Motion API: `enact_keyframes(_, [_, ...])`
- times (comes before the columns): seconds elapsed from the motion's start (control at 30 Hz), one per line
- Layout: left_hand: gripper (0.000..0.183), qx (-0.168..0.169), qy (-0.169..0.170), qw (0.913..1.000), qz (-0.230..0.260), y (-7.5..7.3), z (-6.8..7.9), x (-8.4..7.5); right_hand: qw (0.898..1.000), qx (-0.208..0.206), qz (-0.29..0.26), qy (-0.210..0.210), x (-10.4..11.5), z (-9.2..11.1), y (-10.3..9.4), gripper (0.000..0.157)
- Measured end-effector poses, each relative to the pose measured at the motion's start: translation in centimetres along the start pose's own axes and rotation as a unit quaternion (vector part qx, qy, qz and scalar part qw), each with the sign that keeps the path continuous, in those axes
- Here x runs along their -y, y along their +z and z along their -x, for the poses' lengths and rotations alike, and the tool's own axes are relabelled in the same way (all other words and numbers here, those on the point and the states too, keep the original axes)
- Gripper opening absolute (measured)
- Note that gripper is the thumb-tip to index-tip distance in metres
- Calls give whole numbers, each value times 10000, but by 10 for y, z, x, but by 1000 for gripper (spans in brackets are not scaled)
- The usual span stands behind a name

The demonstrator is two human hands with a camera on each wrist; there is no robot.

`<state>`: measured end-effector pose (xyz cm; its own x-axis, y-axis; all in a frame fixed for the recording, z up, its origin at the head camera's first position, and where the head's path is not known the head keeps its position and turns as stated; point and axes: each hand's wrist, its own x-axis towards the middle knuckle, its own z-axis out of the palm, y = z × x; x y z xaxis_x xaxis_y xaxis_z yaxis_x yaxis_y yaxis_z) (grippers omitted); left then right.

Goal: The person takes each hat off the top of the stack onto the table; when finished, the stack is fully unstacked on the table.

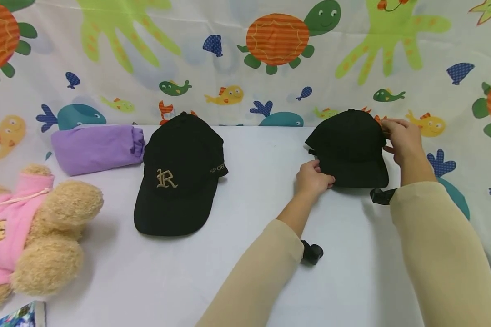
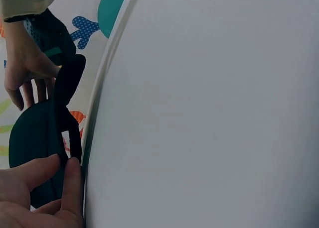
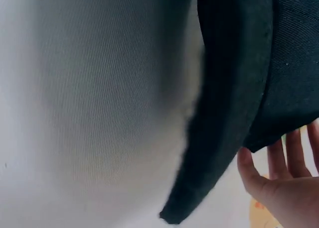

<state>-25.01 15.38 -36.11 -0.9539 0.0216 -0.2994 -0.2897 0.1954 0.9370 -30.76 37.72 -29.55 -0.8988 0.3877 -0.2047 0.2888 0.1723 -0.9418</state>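
On the right side of the head view is a plain black cap (image 1: 348,145), its brim toward me. My left hand (image 1: 312,178) pinches it at the lower left, near the brim. In the left wrist view, the left thumb (image 2: 42,171) and forefinger meet at the cap's edge, beside a small gap in the black band. My right hand (image 1: 405,141) holds the crown's right side; the right wrist view has the thumb at the edge and the other fingers (image 3: 294,156) partly behind the fabric. A second black cap (image 1: 180,172) with a gold letter lies left of my hands.
A folded purple cloth (image 1: 98,149) lies at the back left. Nearer sits a plush bear (image 1: 49,240) in a pink top, with the corner of a colourful box (image 1: 22,315) below it. The sea-animal curtain (image 1: 237,59) stands behind the white table (image 1: 167,281).
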Motion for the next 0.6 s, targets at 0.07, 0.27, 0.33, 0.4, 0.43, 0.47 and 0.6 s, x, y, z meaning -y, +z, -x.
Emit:
enact_keyframes(0.07, [64,129,76,9999,-52,2,-2,-1,9999,32,132,-99,0,0,-3,49])
enact_keyframes(0.27, [77,1170,201,9918,479,-2,-5,1,9948,110,980,-263,2,-4,3,79])
enact_keyframes(0.33, [81,1437,187,9878,575,-5,-6,1,9939,150,1051,-307,3,-7,9,83])
enact_keyframes(0.4, [85,1608,186,9849,613,-7,-7,0,9927,137,1129,-397,2,-8,14,86])
enact_keyframes(0.43, [86,1633,188,9848,562,-7,-8,0,9920,133,1176,-438,2,-9,15,88])
enact_keyframes(0.47, [86,1645,200,9848,511,-6,-9,-1,9908,139,1255,-478,1,-9,16,92])
enact_keyframes(0.6, [85,1649,268,9854,325,3,-10,0,9856,208,1557,-623,-8,-7,14,103])
